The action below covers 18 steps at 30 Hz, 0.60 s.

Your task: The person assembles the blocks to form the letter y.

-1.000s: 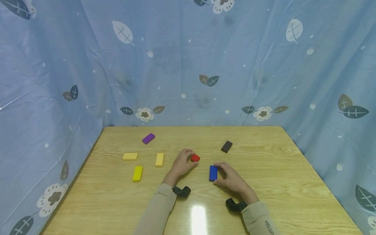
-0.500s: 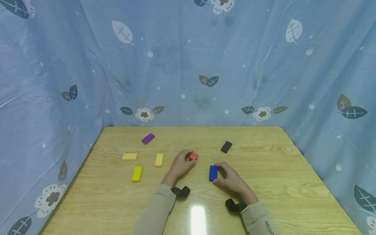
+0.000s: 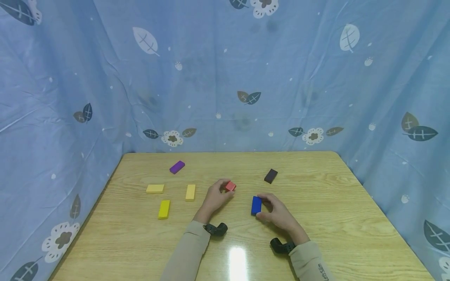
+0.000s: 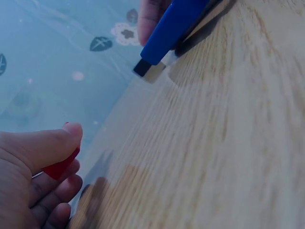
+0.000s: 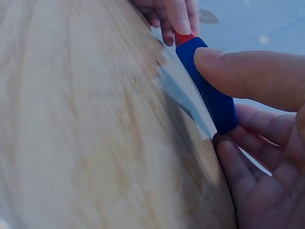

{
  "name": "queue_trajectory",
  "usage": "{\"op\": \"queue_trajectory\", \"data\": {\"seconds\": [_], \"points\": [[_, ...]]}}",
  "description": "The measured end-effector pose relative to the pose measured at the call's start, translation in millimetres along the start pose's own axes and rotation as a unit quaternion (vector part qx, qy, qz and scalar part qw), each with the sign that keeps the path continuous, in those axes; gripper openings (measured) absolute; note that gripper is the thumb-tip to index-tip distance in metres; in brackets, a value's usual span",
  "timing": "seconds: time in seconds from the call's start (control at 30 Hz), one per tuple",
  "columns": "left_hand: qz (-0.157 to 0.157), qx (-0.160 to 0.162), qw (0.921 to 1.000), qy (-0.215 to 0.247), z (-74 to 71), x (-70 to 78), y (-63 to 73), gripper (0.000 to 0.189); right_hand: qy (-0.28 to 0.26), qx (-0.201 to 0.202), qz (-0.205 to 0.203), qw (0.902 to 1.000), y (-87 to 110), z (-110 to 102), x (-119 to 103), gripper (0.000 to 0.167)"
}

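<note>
My left hand pinches a small red block between thumb and fingers near the middle of the table. In the left wrist view the thumb covers much of that red block. To its right, my right hand grips a blue rectangular block by its two ends. The right wrist view shows the thumb on the blue block and fingers beneath it, with the block tilted and its lower edge seemingly just off the wood. The two held blocks stand apart in the head view.
On the wooden table lie a purple block, two pale yellow blocks, one crosswise and one lengthwise, a bright yellow block and a black block. A blue patterned curtain surrounds the far and side edges.
The red block has turned in my left hand and shifted slightly left. The blue block has moved a little and tilted in my right hand. The other blocks stay in place.
</note>
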State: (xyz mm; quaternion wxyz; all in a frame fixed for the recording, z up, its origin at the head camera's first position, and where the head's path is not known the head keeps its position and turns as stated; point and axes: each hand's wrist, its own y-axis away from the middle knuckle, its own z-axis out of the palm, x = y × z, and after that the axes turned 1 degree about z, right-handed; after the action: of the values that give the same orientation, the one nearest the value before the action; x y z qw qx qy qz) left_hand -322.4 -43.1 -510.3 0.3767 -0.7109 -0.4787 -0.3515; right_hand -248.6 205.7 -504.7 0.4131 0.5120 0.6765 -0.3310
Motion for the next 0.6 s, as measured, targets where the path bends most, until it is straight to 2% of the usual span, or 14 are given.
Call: {"op": "queue_trajectory", "data": {"seconds": [0.2, 0.37, 0.6], "points": [[-0.007, 0.004, 0.9998, 0.017, -3.0, 2.4, -2.9, 0.050, -0.004, 0.012, -0.007, 0.9999, -2.1, -1.2, -0.4, 0.066], [0.004, 0.009, 0.9995, 0.028, -5.1, 2.3, -5.0, 0.050, -0.005, 0.025, -0.008, 0.9997, -3.3, -2.2, -1.3, 0.065], [0.002, 0.008, 0.9994, 0.032, -6.3, 3.6, -2.7, 0.050, -0.011, 0.045, 0.000, 0.9989, -4.8, -2.2, -0.5, 0.067]]}}
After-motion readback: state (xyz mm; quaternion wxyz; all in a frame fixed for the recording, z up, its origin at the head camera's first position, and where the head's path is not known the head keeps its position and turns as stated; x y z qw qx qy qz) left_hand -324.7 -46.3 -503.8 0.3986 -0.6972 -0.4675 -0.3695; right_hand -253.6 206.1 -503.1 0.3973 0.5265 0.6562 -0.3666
